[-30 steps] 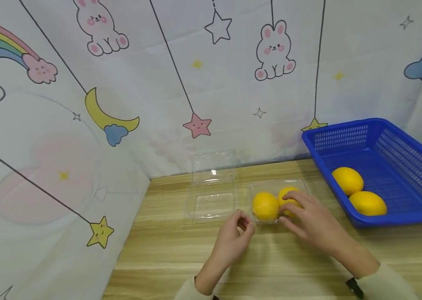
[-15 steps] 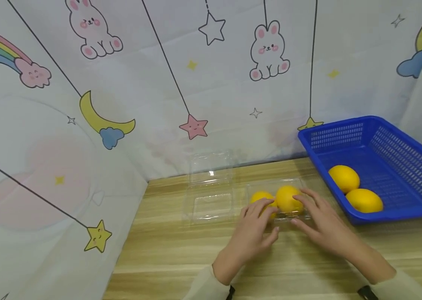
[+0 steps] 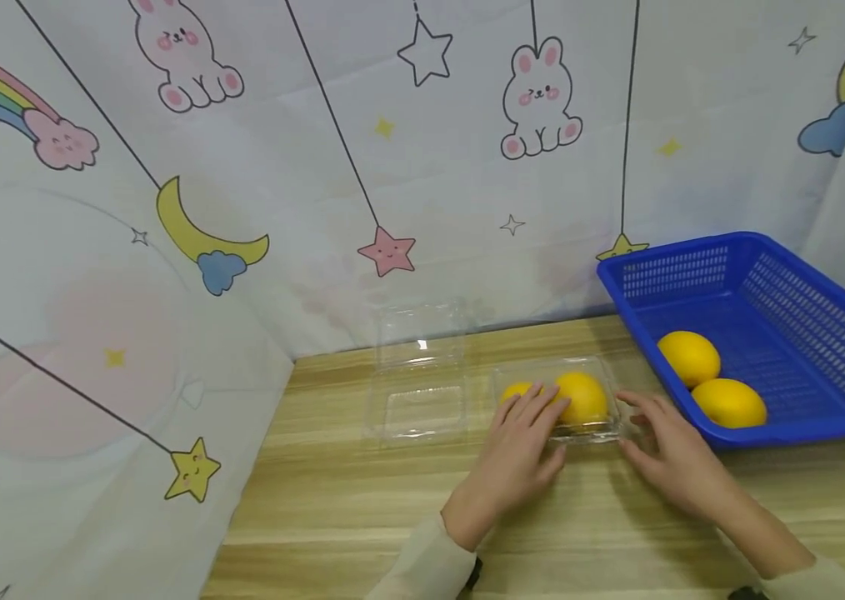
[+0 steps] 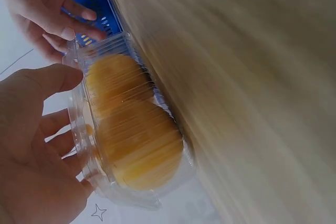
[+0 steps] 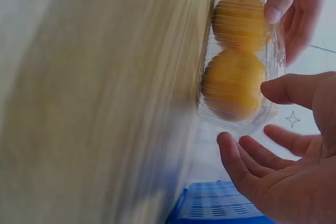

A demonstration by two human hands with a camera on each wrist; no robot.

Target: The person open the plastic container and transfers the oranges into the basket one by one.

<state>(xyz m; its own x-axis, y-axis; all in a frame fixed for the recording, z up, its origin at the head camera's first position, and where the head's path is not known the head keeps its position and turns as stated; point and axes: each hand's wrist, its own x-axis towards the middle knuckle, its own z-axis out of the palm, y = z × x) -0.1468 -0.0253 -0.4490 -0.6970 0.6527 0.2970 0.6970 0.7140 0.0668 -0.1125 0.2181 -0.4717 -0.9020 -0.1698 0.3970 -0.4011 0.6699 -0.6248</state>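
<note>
Right grip [image 3: 676, 458] moved right, spread wide; left grip [image 3: 507, 458], also wide, touches the clear box [image 3: 597, 433]; one-sided pushing could slide it.

The filled box [image 3: 586, 433] is showing clear, glossy, ribbed plastic, and the open box [image 3: 422, 364] on the left is glinting in similar thin, transparent plastic. On the right, the basket [image 3: 805, 432] is presenting smooth blue plastic, perforated along its sides. The tabletop [image 3: 332, 500] is displaying wood grain with a faint sheen. The far backdrop [image 3: 460, 167] is hanging as matt, lightly creased printed cloth.
</note>
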